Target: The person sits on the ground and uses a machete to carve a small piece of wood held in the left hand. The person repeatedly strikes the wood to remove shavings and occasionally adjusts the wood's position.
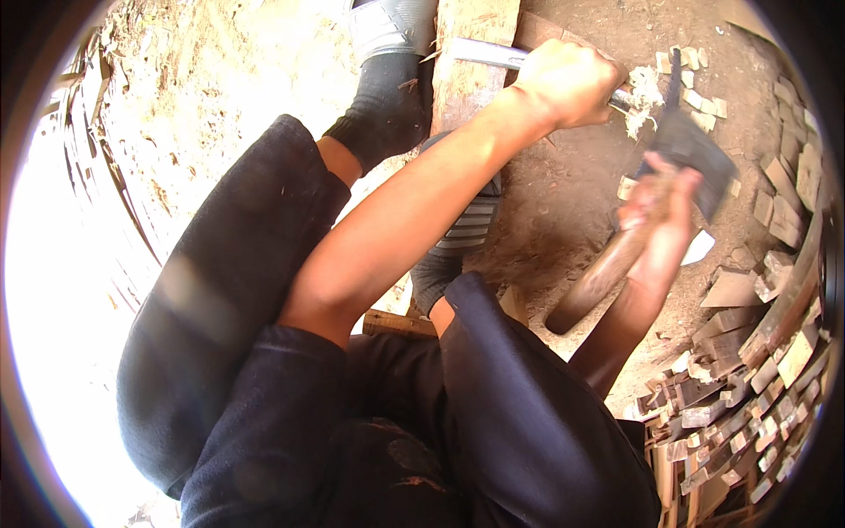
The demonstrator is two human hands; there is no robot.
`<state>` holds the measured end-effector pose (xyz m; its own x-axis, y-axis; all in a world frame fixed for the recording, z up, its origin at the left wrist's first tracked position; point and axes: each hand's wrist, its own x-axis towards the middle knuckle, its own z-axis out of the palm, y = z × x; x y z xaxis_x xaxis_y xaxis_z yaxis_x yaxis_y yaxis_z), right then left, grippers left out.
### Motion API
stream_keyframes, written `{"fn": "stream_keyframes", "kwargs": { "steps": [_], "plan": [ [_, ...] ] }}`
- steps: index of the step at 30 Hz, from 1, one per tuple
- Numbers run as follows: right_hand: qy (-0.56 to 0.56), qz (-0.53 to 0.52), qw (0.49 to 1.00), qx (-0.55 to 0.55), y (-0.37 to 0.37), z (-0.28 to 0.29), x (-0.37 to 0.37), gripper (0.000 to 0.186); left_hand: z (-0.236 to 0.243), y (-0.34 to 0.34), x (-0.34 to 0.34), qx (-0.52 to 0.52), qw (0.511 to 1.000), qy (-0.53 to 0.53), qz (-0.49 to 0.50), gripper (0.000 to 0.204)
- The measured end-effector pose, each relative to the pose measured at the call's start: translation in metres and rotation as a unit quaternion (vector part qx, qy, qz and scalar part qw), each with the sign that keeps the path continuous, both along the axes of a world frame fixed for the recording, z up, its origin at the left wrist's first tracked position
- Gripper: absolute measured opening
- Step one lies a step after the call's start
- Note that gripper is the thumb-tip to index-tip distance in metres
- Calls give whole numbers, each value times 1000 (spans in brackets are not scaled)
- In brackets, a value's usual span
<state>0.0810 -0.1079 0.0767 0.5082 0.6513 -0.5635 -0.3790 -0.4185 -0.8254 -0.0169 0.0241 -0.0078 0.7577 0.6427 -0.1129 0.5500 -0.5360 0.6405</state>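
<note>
Over the bare earth floor, between my knees, my left hand is wrapped in a full fist around a long pale strip that lies across a wooden block. Its far end, just past my knuckles, is frayed into a tuft of light shavings. I judge the strip to be stiff but light and splintery along the grain, so the place to grip it is where I have it: close behind the working end, pinned down on the block so it cannot spring or roll.

My right hand is closed around the wooden handle of a hatchet-like tool, whose dark blade hangs just beside the frayed end. The blade is motion-blurred, so I cannot say whether it touches the strip. The tool looks head-heavy; the fingers sit high on the handle, near the head, which would give short, controlled chops, with the rounded butt sticking out well below the palm.

My left forearm runs straight and long from lower centre up to the block, elbow low by the thigh. The right forearm rises steeply from the lower right, wrist cocked. One sandalled foot rests against the block. Cut wooden offcuts are heaped at the right.
</note>
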Motion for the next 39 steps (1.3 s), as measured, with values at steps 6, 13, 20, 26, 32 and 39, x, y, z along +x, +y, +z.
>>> {"fn": "stream_keyframes", "kwargs": {
  "steps": [6,13,20,26,32,39],
  "plan": [
    [48,-52,997,2,0,-15,21,53,-4,2,2,12,1000,-9,7,24],
    [71,61,993,-78,-6,-18,10,54,-21,6,-14,2,999,49,4,25],
    [151,-72,986,10,-17,-48,27,50,-4,0,-5,0,999,50,4,18],
    [90,-32,978,-186,-71,-83,12,44,25,-37,16,-124,990,42,-46,14],
    [182,-20,969,-168,-129,-133,-11,18,30,-33,-22,-125,974,34,188,21],
    [279,-51,949,-137,-138,-131,-2,24,-15,14,-130,-112,933,59,337,67]
  ]
}}
